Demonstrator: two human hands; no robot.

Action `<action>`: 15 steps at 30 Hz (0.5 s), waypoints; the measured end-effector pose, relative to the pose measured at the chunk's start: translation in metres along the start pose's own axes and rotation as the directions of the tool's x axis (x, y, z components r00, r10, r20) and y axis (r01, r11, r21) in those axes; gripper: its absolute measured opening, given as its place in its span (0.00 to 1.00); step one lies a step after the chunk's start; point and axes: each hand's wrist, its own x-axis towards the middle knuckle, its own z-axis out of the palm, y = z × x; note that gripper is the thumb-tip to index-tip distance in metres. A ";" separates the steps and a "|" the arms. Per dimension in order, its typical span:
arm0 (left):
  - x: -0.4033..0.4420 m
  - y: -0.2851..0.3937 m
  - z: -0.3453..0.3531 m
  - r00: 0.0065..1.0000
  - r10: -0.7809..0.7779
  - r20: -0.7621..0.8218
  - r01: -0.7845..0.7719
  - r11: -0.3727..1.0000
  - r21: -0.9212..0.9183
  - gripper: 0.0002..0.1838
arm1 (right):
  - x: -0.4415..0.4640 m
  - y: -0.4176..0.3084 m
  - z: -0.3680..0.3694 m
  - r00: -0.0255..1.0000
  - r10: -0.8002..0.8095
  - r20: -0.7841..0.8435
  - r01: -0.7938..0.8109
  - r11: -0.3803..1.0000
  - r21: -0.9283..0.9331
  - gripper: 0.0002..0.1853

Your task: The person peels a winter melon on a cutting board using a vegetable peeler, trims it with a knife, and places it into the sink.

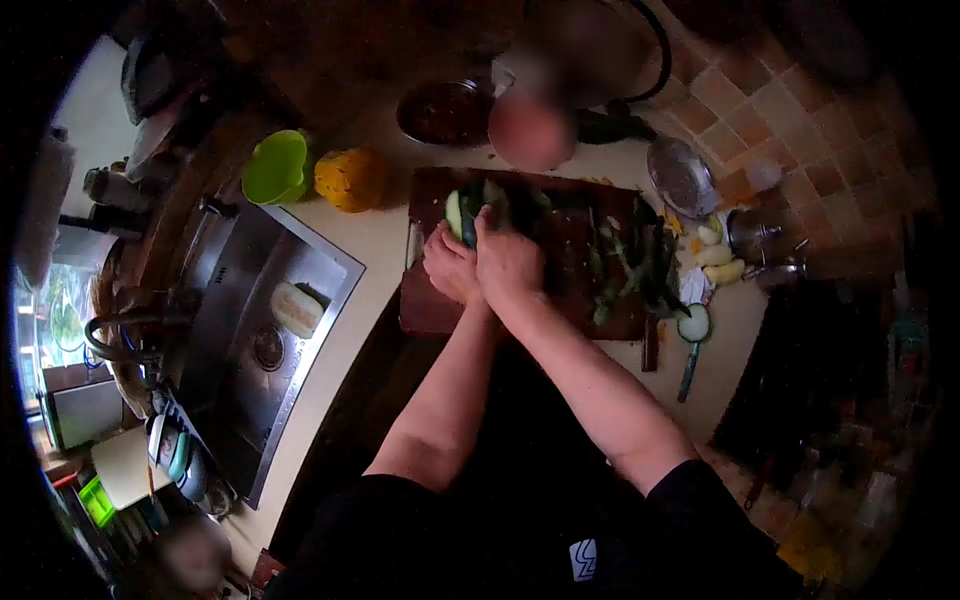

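In the upper centre of the frame, the left hand (450,268) grasps a green-skinned vegetable piece with a pale, moist-looking cut face (455,214), its fingers curled around the lower side. The right hand (512,265) presses close beside it, thumb extended; whether its hidden fingers close on anything cannot be told. The pair probably braces the piece over the flat, dark reddish-brown cutting board (425,312) for steadiness. Limp dark green strips (640,262) lie at the board's right, perhaps kept aside for working room. A glossy lime-green bowl (274,168) stands upper left.
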 end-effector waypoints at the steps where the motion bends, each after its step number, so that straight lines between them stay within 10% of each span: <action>1: -0.001 0.002 -0.004 1.000 -0.001 -0.025 0.001 1.000 0.006 0.21 | -0.011 -0.003 0.000 0.999 -0.016 -0.027 0.017 1.000 0.003 0.33; 5: -0.005 -0.016 0.010 0.982 0.114 -0.152 -0.127 0.988 -0.082 0.21 | -0.044 0.002 -0.017 0.998 -0.035 0.049 0.034 0.999 0.019 0.32; 11: 0.065 0.007 0.000 0.891 0.303 0.338 0.006 0.737 -0.676 0.29 | -0.047 -0.002 -0.014 1.000 0.019 -0.004 -0.019 1.000 -0.001 0.32; 13: 0.105 0.030 0.019 0.763 0.224 0.606 -0.129 0.972 -0.197 0.37 | -0.047 0.000 -0.004 1.000 -0.008 -0.016 0.007 0.998 -0.061 0.34; 15: 0.082 0.082 0.005 0.736 0.234 0.635 -0.417 0.896 0.154 0.41 | -0.050 -0.004 -0.011 0.998 0.059 -0.037 -0.062 0.995 -0.082 0.34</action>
